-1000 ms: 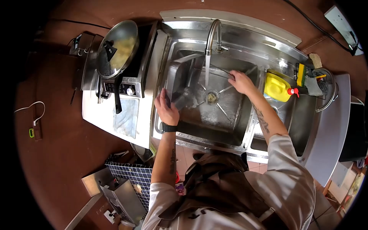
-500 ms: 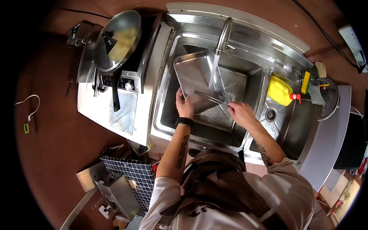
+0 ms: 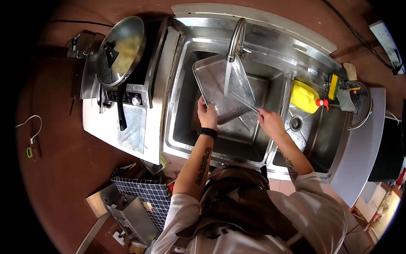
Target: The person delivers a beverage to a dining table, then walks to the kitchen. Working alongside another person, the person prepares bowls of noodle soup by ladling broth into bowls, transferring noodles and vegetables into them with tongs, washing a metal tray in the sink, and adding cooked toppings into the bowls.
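Well, the metal tray (image 3: 209, 80), tilted in the 2-basin steel sink (image 3: 170, 137) below the faucet (image 3: 242, 36), could slip, since the left hand (image 3: 207, 113) seems to grip only its near edge. The tongs (image 3: 247, 104), grasped in the right hand (image 3: 270, 123) and reaching over the tray, might slide if wet; running water (image 3: 227, 78) could splash out. Behind the faucet is a reddish-brown wall (image 3: 292, 8); left of the faucet, a cooker (image 3: 127, 96) bears a lidded pan (image 3: 124, 48); right, a yellow bottle (image 3: 303, 96).

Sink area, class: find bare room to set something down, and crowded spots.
Bare: pale panel right of the small basin; white counter left of the cloth. Crowded: the large basin, with tray, utensil, left hand and right hand.
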A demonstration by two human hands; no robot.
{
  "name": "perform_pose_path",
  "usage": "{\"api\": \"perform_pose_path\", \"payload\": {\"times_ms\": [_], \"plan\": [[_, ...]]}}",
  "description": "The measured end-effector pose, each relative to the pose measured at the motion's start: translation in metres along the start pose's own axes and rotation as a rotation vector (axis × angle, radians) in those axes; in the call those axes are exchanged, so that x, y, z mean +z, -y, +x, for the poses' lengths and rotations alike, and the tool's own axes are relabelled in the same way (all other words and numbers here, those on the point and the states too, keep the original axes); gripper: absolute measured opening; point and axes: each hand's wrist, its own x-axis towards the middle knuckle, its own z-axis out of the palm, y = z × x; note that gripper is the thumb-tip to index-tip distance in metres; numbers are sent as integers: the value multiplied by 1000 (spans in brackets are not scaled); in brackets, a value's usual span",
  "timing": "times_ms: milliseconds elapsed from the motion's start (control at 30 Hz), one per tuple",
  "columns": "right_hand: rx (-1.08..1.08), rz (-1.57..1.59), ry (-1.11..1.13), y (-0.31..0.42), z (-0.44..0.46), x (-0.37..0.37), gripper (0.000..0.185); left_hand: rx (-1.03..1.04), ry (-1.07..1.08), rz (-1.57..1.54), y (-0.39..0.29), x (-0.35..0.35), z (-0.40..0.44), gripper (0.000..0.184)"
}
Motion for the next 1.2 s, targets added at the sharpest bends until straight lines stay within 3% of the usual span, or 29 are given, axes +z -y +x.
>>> {"api": "perform_pose_path", "payload": {"times_ms": [100,200,233,267,333,400,533,633,667,833,867,1000,1067,1100,1133,1167,1200], "plan": [[-216,6,28,-1,-6,14,27,6,-6,2,-2,-4,1,48],[54,27,-21,-10,15,2,28,-2,-16,14,-17,-1,-8,50],[14,95,-84,-17,22,3,29,-2,-23,15,-24,1,-12,51],[-22,114,-103,-19,32,1,29,202,4,80,-1,-10,-4,57],[-83,159,-135,-20,48,-4,30,615,-41,719,-29,-25,-14,65],[-154,144,-149,-23,78,-4,30,739,-36,841,-46,-37,-17,72],[-305,-24,-72,-23,150,8,34,806,-127,925,-72,-66,-19,79],[-316,-123,72,-6,180,-6,37,863,-184,987,-95,-87,-18,78],[-198,-165,174,1,190,-16,37,894,-204,1002,-101,-94,-20,78],[-254,-119,42,-6,204,-47,37,1027,-262,1052,-124,-120,-28,77],[-345,-58,-52,-13,210,-48,40,1050,-272,1061,-125,-126,-29,77],[-365,-113,-102,-17,224,-45,47,1170,-180,1012,-115,-152,-44,63],[-480,42,-78,-32,219,-41,41,1170,109,968,-124,-155,-67,44],[-273,41,34,-15,195,-56,40,1329,151,955,-112,-152,-67,37],[-293,6,25,-38,190,-49,42,1478,214,948,-103,-153,-62,30],[-297,220,77,-62,177,-40,44,1472,280,998,-93,-157,-66,33],[-221,212,105,-77,153,-40,43,1410,289,1055,-90,-155,-75,38]]}}
